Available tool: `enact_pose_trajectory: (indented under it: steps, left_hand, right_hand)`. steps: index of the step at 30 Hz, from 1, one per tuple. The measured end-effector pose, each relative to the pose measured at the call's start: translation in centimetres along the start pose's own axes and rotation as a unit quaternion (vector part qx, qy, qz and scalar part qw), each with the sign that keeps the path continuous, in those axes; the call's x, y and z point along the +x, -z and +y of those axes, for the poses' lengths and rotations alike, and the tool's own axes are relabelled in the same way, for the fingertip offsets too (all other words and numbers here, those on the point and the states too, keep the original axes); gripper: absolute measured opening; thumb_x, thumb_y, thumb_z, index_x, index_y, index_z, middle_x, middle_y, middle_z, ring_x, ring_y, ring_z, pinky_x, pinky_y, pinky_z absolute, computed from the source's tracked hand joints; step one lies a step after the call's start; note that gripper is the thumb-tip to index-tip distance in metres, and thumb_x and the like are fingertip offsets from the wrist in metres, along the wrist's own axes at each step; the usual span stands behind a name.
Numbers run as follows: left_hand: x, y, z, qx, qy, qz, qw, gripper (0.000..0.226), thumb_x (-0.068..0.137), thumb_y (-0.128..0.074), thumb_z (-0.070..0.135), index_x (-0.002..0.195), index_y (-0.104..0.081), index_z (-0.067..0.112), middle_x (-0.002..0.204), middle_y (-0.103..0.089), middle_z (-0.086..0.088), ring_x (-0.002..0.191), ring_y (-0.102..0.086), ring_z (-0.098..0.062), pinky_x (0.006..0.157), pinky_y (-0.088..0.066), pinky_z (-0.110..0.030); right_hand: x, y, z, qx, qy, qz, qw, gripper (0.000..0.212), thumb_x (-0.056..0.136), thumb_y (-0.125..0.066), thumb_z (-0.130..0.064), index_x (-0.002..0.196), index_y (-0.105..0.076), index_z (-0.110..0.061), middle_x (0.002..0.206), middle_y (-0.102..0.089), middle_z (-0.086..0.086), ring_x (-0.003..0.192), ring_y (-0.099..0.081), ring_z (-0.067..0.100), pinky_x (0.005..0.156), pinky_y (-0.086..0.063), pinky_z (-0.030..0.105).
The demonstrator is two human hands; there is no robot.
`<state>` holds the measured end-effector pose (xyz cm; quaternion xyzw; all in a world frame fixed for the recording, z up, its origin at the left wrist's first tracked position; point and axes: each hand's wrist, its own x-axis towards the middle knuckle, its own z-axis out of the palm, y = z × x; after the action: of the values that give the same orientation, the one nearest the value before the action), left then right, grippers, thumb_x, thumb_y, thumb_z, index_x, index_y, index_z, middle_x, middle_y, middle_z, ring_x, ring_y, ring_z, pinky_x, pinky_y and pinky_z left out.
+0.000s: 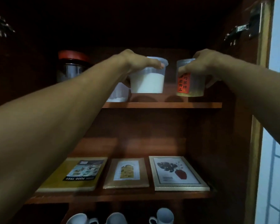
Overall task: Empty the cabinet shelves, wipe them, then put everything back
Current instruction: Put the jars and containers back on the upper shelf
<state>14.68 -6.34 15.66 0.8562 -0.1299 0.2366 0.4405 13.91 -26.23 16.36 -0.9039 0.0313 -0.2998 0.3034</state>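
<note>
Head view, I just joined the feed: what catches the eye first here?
Both arms reach to the upper shelf: the left hand grips a clear tub of white powder and the right hand grips a red-labelled jar beside it. On the shelf below, a food tray box, a gold frame and a leaf-print frame lie flat in a row, with white cups lower still.

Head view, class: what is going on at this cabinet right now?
A person reaches to the top shelf. The left hand grips a tub of white powder, the right hand a red-labelled jar. A red-lidded jar and another tub stand to their left; two picture frames lie on the shelf below.
</note>
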Motion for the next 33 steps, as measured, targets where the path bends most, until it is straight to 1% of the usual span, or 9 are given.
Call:
enact_pose_trajectory:
  steps: [7,10,12,16,19,21,24,28,33]
  left_hand:
    - [3.6,-2.0,-0.4,0.003,0.028,0.016,0.999,0.078,0.054,-0.086,0.057,0.108,-0.06,0.008,0.093,-0.067,-0.007,0.077,-0.068,-0.023,0.074,-0.059,-0.041]
    - [4.7,-2.6,-0.5,0.019,0.033,0.033,0.999,0.103,0.025,-0.082,0.071,0.106,-0.066,0.01,0.104,-0.07,-0.008,0.087,-0.069,-0.026,0.079,-0.058,-0.042]
    - [5.7,-3.1,-0.7,0.03,0.029,0.038,0.998,0.116,0.011,-0.076,0.073,0.108,-0.067,0.01,0.108,-0.068,-0.01,0.091,-0.069,-0.029,0.08,-0.058,-0.044]
    - [6.1,-4.1,-0.5,0.04,0.034,0.035,0.998,0.098,0.033,-0.083,0.068,0.109,-0.065,0.007,0.106,-0.067,-0.009,0.089,-0.068,-0.028,0.077,-0.059,-0.04]
    - [7.0,-4.7,-0.7,0.038,0.044,0.031,0.998,0.117,0.021,-0.078,0.071,0.117,-0.062,0.006,0.119,-0.063,-0.012,0.1,-0.065,-0.03,0.087,-0.056,-0.041]
    - [7.6,-5.1,-1.0,0.049,0.048,0.035,0.997,0.11,0.036,-0.082,0.071,0.123,-0.06,0.007,0.127,-0.058,-0.013,0.11,-0.061,-0.03,0.093,-0.053,-0.038]
    - [8.7,-5.6,-1.7,0.069,0.047,0.042,0.996,0.097,0.055,-0.081,0.066,0.127,-0.056,0.006,0.133,-0.054,-0.013,0.118,-0.056,-0.029,0.091,-0.049,-0.033]
    - [9.5,-6.1,-2.1,0.069,0.062,0.031,0.995,0.095,0.055,-0.081,0.067,0.125,-0.057,0.007,0.128,-0.057,-0.012,0.113,-0.058,-0.03,0.091,-0.052,-0.037]
    - [10.2,-6.9,-2.6,0.08,0.071,0.033,0.994,0.1,0.051,-0.081,0.069,0.126,-0.057,0.008,0.131,-0.056,-0.012,0.116,-0.057,-0.031,0.094,-0.052,-0.039]
  right_hand:
    - [4.8,-1.8,0.4,-0.037,-0.011,-0.008,0.999,0.072,0.062,-0.082,-0.05,0.115,-0.061,-0.006,0.107,-0.066,0.017,0.086,-0.069,0.038,0.072,-0.059,0.054]
    - [6.4,-2.2,0.7,-0.043,-0.028,-0.019,0.999,0.072,0.059,-0.084,-0.051,0.111,-0.063,-0.007,0.104,-0.067,0.016,0.082,-0.069,0.038,0.068,-0.059,0.055]
    - [7.2,-2.5,1.0,-0.053,-0.033,-0.02,0.998,0.074,0.057,-0.085,-0.054,0.111,-0.064,-0.008,0.108,-0.067,0.016,0.087,-0.069,0.036,0.072,-0.059,0.052]
    - [7.7,-3.0,1.5,-0.062,-0.038,-0.013,0.997,0.081,0.061,-0.085,-0.053,0.124,-0.06,-0.008,0.123,-0.061,0.016,0.104,-0.064,0.035,0.083,-0.057,0.049]
    - [8.1,-3.3,1.8,-0.054,-0.047,-0.006,0.997,0.092,0.065,-0.085,-0.049,0.139,-0.048,-0.007,0.137,-0.052,0.018,0.114,-0.059,0.036,0.088,-0.055,0.049]
    - [8.5,-3.5,2.0,-0.053,-0.051,-0.006,0.997,0.094,0.067,-0.084,-0.048,0.142,-0.045,-0.008,0.141,-0.048,0.017,0.117,-0.058,0.036,0.09,-0.054,0.048]
    - [9.0,-3.8,2.1,-0.053,-0.061,-0.01,0.997,0.095,0.065,-0.085,-0.049,0.142,-0.046,-0.01,0.14,-0.05,0.016,0.115,-0.058,0.036,0.087,-0.055,0.05]
    - [9.4,-4.1,2.1,-0.057,-0.067,-0.011,0.996,0.094,0.064,-0.085,-0.05,0.14,-0.047,-0.011,0.139,-0.051,0.015,0.114,-0.059,0.035,0.086,-0.056,0.05]
    - [9.8,-4.4,2.3,-0.072,-0.072,-0.021,0.995,0.088,0.057,-0.086,-0.054,0.129,-0.058,-0.012,0.129,-0.059,0.014,0.106,-0.063,0.035,0.082,-0.057,0.051]
